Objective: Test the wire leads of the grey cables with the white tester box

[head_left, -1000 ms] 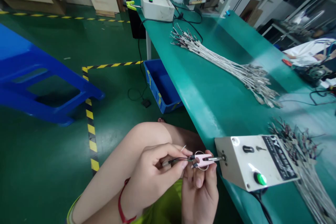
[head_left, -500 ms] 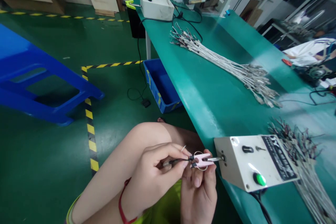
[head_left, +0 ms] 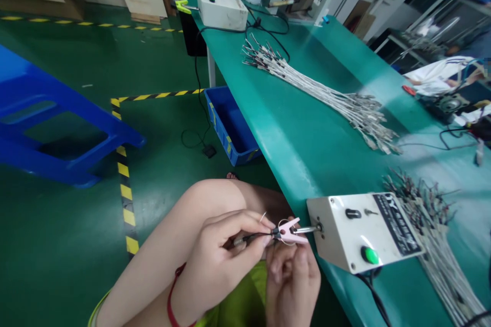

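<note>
My left hand (head_left: 226,248) is closed, its thumb and forefinger pinching a cable (head_left: 240,240) with dark wire ends. Those ends reach the black-tipped jaws of a pink spring clip (head_left: 288,231), which look closed on them. The clip sits on a metal rod (head_left: 307,230) that sticks out of a white box (head_left: 345,232) with a green button (head_left: 370,255). Just below the clip's spread handles is my right hand (head_left: 293,276), its fingers loosely curled and partly apart, with nothing visible in them. Part of the right hand is hidden behind the clip.
Two bundles of grey cables (head_left: 322,92) (head_left: 441,255) lie on the green table (head_left: 284,127). A second white box (head_left: 222,9) with a yellow clip stands at the far end. A blue bin (head_left: 233,127) and a blue stool (head_left: 65,117) are on the floor.
The pink clip's handles have spread and its jaws have come together at the wire ends. My right hand has loosened from the handles and dropped slightly. The whole view has shifted a little.
</note>
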{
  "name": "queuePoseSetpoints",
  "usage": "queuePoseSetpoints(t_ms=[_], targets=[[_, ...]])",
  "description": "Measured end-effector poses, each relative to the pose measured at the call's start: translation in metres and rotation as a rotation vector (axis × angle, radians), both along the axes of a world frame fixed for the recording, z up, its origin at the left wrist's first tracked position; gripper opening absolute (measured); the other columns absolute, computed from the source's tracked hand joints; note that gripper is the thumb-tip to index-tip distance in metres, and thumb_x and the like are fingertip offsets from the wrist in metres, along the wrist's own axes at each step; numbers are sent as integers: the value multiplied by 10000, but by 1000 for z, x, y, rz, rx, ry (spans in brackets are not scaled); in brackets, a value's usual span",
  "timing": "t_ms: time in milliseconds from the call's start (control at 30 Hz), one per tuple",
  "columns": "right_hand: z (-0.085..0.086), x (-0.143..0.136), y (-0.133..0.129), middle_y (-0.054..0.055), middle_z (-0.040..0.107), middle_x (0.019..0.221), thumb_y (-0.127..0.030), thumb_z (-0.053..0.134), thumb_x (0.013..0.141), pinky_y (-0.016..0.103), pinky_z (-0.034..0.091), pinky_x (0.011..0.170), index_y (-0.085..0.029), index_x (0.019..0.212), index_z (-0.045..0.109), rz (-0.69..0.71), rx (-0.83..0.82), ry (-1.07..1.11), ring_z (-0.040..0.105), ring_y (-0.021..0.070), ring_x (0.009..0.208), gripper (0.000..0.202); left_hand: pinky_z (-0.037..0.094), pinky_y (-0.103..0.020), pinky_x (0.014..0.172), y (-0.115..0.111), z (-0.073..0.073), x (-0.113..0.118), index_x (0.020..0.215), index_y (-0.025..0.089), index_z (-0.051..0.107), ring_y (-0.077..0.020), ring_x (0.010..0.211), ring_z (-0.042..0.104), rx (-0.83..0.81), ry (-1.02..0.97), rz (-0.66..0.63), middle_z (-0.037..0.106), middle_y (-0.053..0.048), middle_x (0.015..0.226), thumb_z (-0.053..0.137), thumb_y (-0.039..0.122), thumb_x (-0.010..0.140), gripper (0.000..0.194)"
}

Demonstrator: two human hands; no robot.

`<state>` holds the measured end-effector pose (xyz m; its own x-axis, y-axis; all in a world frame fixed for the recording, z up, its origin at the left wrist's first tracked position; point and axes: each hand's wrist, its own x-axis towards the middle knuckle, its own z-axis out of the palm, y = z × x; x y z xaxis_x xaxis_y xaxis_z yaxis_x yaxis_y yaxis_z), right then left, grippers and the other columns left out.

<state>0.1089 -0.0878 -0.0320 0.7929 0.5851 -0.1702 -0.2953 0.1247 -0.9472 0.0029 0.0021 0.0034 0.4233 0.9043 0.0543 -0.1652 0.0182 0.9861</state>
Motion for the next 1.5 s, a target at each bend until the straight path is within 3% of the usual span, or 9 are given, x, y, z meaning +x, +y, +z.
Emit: queuePoseSetpoints(t_ms=[67,167,333,633,833,933,1067,1300,1500], targets=[[5,1,-14,15,697,626,-412,895,830,260,485,494,-179,1068,783,-168,-153,-322,606,154,514,351,644,-248,868,0,0,0,941,237,786,-200,1002,799,12,30,-6,840,-23,1061,707,60,941,194],[23,6,-26,31,763,784,-345,928,796,297,552,608,-224,1388,685,-346,-280,-644,679,186,640,651,636,-264,872,-2,-2,-2,960,237,774,-211,1029,786,42,77,-2,830,-31,1109,709,98,958,153],[54,14,-12,36,718,783,-519,811,903,369,541,687,-237,1529,582,-423,-400,-703,625,202,653,723,598,-292,840,-6,-6,-4,996,239,734,-213,997,749,105,165,5,796,-37,1102,666,149,1009,114],[55,9,-4,12,682,724,-429,756,974,345,500,693,-200,1469,648,-466,-365,-733,614,180,640,555,542,-293,803,-9,-9,-4,1011,226,727,-186,894,707,116,206,26,766,-26,1020,638,189,1050,103],[31,-9,-20,18,731,742,-287,827,910,293,447,529,-180,1304,739,-346,-139,-616,600,157,558,419,550,-297,810,-12,-3,-16,991,212,710,-203,927,704,48,76,68,746,-42,1031,655,175,1036,80],[19,-22,-22,10,704,679,-301,870,860,245,398,456,-178,1085,793,-105,-66,-313,555,126,498,268,534,-290,738,-16,3,-23,959,212,681,-190,848,671,12,14,50,705,-34,955,652,189,1038,87],[15,-28,-20,-3,671,634,-324,848,890,205,419,477,-221,1102,798,180,0,1,535,107,505,241,500,-289,691,-21,10,-30,926,206,662,-176,783,620,44,6,-15,677,-35,898,637,159,1025,112],[19,-21,-17,6,685,673,-304,866,875,206,493,563,-242,1018,801,219,36,103,596,120,593,168,487,-280,641,-25,13,-32,909,203,730,-160,703,587,0,48,-23,695,-17,816,702,185,988,86],[30,-13,-6,26,716,795,-342,874,862,223,551,635,-213,973,786,292,-11,140,632,121,672,192,586,-335,812,-17,24,-31,918,196,827,-227,865,746,-33,-80,-191,817,-59,915,726,124,951,128]])
